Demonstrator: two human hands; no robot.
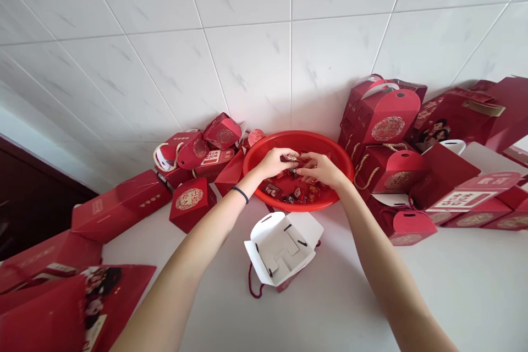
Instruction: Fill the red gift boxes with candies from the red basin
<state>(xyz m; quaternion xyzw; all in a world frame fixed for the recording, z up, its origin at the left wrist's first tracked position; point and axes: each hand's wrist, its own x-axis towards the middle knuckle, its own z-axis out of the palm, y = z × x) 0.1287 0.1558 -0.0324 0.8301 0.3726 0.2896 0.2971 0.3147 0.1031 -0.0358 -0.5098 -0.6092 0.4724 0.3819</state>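
Note:
A round red plastic basin (264, 155) stands on the white table against the tiled wall, holding several small wrapped candies (293, 193). Both my hands reach into it. My left hand (274, 163) has its fingers curled over some candies, a dark band on its wrist. My right hand (320, 169) pinches at candies beside it, fingertips nearly touching the left hand's. Just in front of the basin lies an open gift box (280, 248), white inside, red outside, with a red cord handle and flaps spread.
Folded red gift boxes are heaped left of the basin (193, 162) and right of it (385, 132). Flat red boxes and bags lie at the far left (119, 206) and far right (474, 198). A dark doorway edge shows at left.

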